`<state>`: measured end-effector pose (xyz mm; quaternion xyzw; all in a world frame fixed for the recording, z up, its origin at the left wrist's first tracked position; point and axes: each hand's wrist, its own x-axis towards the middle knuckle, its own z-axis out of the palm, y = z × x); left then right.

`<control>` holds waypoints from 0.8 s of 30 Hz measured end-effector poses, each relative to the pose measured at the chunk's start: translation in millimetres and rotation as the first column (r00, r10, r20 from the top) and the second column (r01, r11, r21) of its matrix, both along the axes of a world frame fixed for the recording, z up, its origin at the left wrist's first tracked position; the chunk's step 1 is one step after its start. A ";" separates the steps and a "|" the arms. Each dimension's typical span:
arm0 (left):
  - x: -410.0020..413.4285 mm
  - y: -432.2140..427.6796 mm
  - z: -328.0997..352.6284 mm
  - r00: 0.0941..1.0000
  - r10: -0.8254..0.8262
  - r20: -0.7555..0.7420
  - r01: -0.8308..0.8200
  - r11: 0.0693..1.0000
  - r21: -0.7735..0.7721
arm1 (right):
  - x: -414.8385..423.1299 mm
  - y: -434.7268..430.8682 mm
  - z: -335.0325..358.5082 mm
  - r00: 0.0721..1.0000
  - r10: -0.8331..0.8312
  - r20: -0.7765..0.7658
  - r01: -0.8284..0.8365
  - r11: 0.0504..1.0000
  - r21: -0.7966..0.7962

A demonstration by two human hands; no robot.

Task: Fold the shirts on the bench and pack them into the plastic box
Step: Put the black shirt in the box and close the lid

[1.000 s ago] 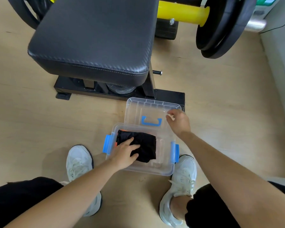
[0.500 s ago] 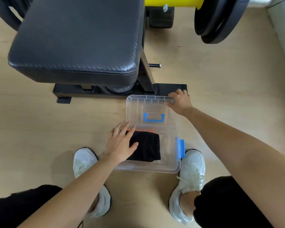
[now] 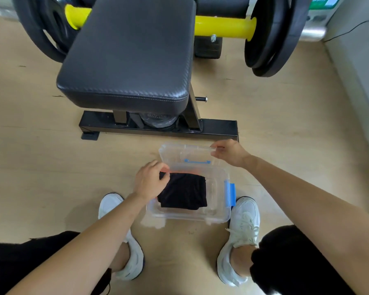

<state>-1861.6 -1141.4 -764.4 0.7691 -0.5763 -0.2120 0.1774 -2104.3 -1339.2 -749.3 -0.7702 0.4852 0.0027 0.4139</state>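
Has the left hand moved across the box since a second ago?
Yes. The left hand moved along the black shirt to the far-left corner of the plastic box, toward the bench base.

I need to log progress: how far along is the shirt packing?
Done: the bench pad shows no shirts, and a folded black shirt lies in the box over something orange. In hand: the right hand pinches the far edge of the lid; the left hand curls at the box's left rim. Left: lower the lid and snap the blue latch.
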 end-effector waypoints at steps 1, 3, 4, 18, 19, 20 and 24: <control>2.4 0.8 5.3 0.999 0.038 0.012 -0.036 0.994 -0.101 | -2.6 7.4 2.0 1.000 0.009 0.005 -0.009 1.000 0.002; 4.4 0.3 17.1 0.996 0.062 0.060 -0.047 0.971 -0.234 | -6.4 22.5 7.1 1.000 0.022 0.012 -0.022 1.000 -0.001; 4.5 -0.7 23.3 0.996 0.037 0.087 -0.014 0.966 -0.258 | -7.7 30.1 10.8 0.999 0.031 0.013 -0.031 0.999 -0.009; -24.6 41.7 10.3 0.893 -0.427 0.142 0.415 0.904 0.104 | -28.2 149.7 -2.2 0.981 0.129 -0.146 -0.155 0.971 -0.182; -26.3 45.7 7.2 0.886 -0.446 0.130 0.431 0.893 0.128 | -29.8 154.0 -6.6 0.973 0.162 -0.167 -0.191 0.965 -0.182; -27.5 49.7 3.7 0.874 -0.469 0.129 0.450 0.880 0.151 | -31.2 158.3 -8.3 0.966 0.190 -0.175 -0.220 0.960 -0.171; -26.8 58.7 -8.8 0.855 -0.506 0.117 0.484 0.858 0.172 | -35.0 165.0 -19.1 0.970 0.189 -0.155 -0.209 0.971 -0.120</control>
